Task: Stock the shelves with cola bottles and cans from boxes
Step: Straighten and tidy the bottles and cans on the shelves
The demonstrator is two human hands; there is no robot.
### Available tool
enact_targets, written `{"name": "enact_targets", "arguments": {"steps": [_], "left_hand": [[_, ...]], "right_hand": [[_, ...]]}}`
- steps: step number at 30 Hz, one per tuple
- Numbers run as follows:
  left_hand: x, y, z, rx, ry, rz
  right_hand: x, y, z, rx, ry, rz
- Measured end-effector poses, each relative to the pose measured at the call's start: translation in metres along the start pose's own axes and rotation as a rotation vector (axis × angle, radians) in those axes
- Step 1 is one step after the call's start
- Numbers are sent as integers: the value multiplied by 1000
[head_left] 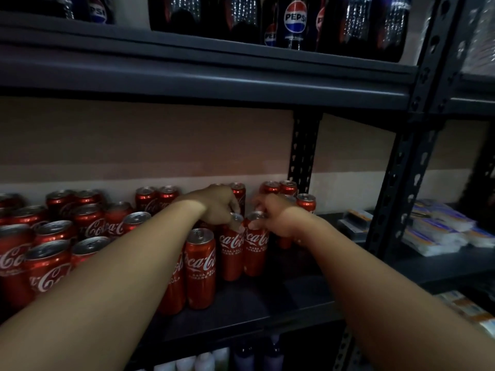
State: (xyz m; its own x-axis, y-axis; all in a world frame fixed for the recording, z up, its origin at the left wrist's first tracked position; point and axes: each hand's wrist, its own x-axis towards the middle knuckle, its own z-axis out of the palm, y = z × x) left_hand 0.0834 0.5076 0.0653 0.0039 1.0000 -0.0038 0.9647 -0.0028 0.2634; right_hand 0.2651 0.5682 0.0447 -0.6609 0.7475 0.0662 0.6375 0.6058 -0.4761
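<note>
Several red cola cans stand on the dark middle shelf (267, 298), filling its left and centre. My left hand (218, 207) grips the top rim of one upright can (231, 253). Right beside it, touching, stands a second can (255, 250), and my right hand (273, 215) holds that one by its top. Both cans stand on the shelf at the right end of the group. Another can (201, 269) stands in front of them, to the left. Dark Pepsi bottles (294, 22) stand on the shelf above.
A black perforated upright (401, 183) bounds the shelf on the right. Beyond it lie white and blue packets (439, 228). Bare shelf surface shows to the right of the cans. Pale bottle tops (203, 361) show on the shelf below.
</note>
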Motion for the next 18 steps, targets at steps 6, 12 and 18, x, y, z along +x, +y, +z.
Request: {"name": "enact_targets", "arguments": {"steps": [6,12,18], "left_hand": [[9,29,14,-126,-8,18],[24,72,29,-168,-34,29],[33,110,38,-204,-40,62]], "right_hand": [[-17,25,-18,45,-5,67],[-39,52,-43,-54,12,109],[-61,65,-72,-318,-51,98]]}}
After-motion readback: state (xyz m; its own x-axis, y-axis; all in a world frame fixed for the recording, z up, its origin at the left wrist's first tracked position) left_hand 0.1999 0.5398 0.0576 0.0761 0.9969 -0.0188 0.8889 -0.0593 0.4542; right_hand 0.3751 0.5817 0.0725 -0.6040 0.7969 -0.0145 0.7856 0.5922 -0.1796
